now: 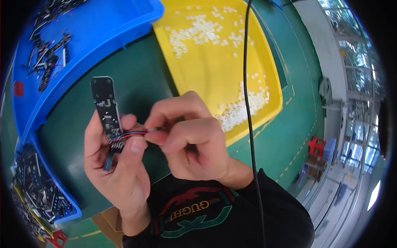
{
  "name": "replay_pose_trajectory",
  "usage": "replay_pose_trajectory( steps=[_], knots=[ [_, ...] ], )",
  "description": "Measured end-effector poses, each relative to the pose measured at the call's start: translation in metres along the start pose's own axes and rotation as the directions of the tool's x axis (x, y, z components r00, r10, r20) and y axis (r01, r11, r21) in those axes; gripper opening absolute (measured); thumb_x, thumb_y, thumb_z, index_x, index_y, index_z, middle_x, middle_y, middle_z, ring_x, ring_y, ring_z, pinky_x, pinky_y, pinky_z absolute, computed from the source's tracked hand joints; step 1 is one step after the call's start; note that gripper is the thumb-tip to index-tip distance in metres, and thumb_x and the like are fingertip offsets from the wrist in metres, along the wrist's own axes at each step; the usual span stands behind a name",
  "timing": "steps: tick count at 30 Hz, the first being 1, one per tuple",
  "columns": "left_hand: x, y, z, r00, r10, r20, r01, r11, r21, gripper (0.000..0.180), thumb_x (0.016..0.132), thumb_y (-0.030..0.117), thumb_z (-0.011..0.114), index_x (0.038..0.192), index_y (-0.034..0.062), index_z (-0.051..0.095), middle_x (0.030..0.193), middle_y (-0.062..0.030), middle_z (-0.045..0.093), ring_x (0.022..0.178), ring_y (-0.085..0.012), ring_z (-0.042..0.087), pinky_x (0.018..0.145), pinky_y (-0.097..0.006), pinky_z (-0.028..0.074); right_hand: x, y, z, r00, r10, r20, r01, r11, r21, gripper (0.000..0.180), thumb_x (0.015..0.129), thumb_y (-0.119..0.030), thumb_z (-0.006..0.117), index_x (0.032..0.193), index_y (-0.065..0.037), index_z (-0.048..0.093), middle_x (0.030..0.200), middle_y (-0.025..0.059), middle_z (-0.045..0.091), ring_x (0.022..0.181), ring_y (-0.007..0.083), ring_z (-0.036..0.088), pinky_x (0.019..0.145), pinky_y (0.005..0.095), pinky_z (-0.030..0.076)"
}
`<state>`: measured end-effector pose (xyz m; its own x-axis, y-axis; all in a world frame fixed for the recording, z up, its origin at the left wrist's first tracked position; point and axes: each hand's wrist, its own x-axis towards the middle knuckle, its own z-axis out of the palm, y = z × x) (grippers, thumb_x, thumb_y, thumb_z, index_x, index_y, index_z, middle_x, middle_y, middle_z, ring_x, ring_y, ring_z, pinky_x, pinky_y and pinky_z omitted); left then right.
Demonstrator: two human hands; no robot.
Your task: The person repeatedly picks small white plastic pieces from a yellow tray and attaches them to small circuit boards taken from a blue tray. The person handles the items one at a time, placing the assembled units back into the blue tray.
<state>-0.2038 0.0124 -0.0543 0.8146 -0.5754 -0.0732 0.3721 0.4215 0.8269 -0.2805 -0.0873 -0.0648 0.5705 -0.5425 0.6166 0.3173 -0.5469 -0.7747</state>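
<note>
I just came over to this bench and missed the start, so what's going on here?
A person is working over a green table. The left hand holds a narrow black circuit board upright, thumb pressed near its lower end. The right hand pinches the thin red and blue wires that run from the board's lower part. Behind the hands sit a yellow tray of small white parts and a blue bin with dark parts. A black cable hangs in front of the camera.
</note>
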Motion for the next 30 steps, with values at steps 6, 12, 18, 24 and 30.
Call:
replay_pose_trajectory(
  steps=[6,12,18,24,30],
  knots=[
    [0.0,0.002,-0.004,0.987,0.092,0.133,-0.106,0.989,0.105,0.043,0.087,-0.005,0.058,0.128,-0.0048,0.046,0.101,-0.0096,0.061,0.088,-0.014,0.059,0.079,-0.027,0.049,0.004,0.004,-0.008,0.999,-0.044,0.026,0.045,0.999,-0.025,0.033,0.068,0.0,0.08,0.095,-0.003,0.062,0.092,0.0119,0.065,0.072,0.0187,0.058,0.06,0.0245,0.044],
    [0.002,0.0,0.002,0.989,0.142,-0.033,-0.138,0.984,0.116,0.043,0.078,-0.006,0.068,0.116,-0.0056,0.048,0.089,-0.0131,0.062,0.076,-0.0187,0.063,0.066,-0.026,0.052,0.006,-0.002,-0.015,0.993,0.076,0.088,-0.076,0.997,-0.005,0.042,0.067,-0.001,0.081,0.104,0.003,0.063,0.097,0.0154,0.063,0.079,0.0216,0.059,0.065,0.0285,0.046],
    [-0.003,0.009,0.002,0.995,0.071,0.064,-0.081,0.982,0.171,0.045,0.081,0.005,0.069,0.121,-0.0019,0.05,0.09,-0.0089,0.058,0.078,-0.0165,0.057,0.07,-0.027,0.048,0.011,-0.008,-0.018,0.976,0.15,0.155,-0.152,0.988,0.001,0.035,0.069,-0.004,0.077,0.101,0.0,0.065,0.093,0.0121,0.061,0.079,0.0255,0.059,0.065,0.0318,0.047],
    [-0.003,0.007,0.0,0.999,0.02,0.037,-0.023,0.995,0.098,0.043,0.079,-0.002,0.068,0.118,-0.0047,0.049,0.089,-0.0125,0.061,0.073,-0.0158,0.061,0.061,-0.023,0.051,0.008,-0.018,-0.018,0.962,0.226,0.152,-0.229,0.973,0.001,0.031,0.069,0.0,0.075,0.098,-0.001,0.065,0.092,0.0124,0.061,0.078,0.0256,0.059,0.063,0.0314,0.047],
    [0.0,0.01,0.002,0.982,-0.172,0.074,0.176,0.983,-0.053,0.043,0.078,-0.004,0.07,0.117,-0.0061,0.05,0.089,-0.0144,0.064,0.071,-0.0144,0.063,0.059,-0.023,0.054,0.011,-0.018,-0.023,0.973,0.187,0.134,-0.187,0.982,-0.012,0.027,0.068,0.002,0.075,0.093,0.0,0.066,0.081,0.0102,0.062,0.07,0.0235,0.06,0.059,0.0302,0.047]
  ],
)
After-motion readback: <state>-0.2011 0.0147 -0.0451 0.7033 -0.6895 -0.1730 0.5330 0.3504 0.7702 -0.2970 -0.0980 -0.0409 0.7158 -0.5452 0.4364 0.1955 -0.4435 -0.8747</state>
